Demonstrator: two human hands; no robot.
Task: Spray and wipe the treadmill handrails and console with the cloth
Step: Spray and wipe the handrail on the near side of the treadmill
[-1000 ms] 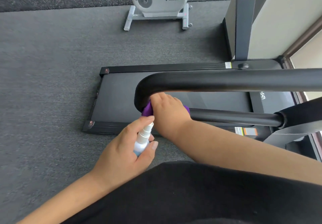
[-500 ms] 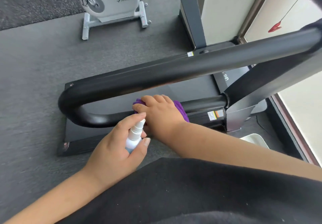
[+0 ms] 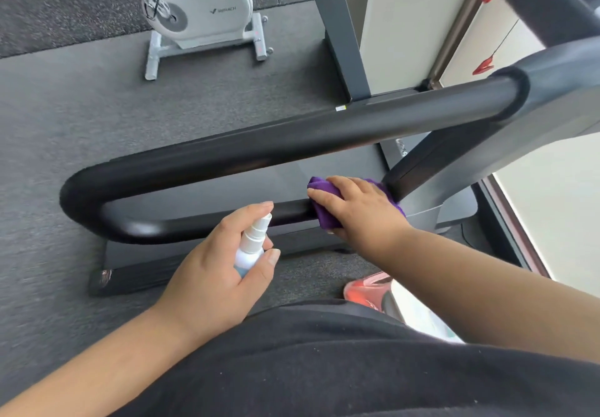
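Right hand point(image 3: 363, 210): fingers curled over purple cloth point(image 3: 321, 213) — pressed on lower handrail point(image 3: 181, 225).
Left hand point(image 3: 214, 280): grip closed round spray bottle point(image 3: 251, 244).
Room: grey gym floor point(image 3: 65, 118) — white exercise bike point(image 3: 201, 11) behind.

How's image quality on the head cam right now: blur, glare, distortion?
Head view: daylight from the right blows out the window area; soft glare streaks on the handrail; wide-angle bowing of the rail; motion blur at the edges, notably bottom right. The left hand with spray bottle and right hand on purple cloth stay fairly sharp.
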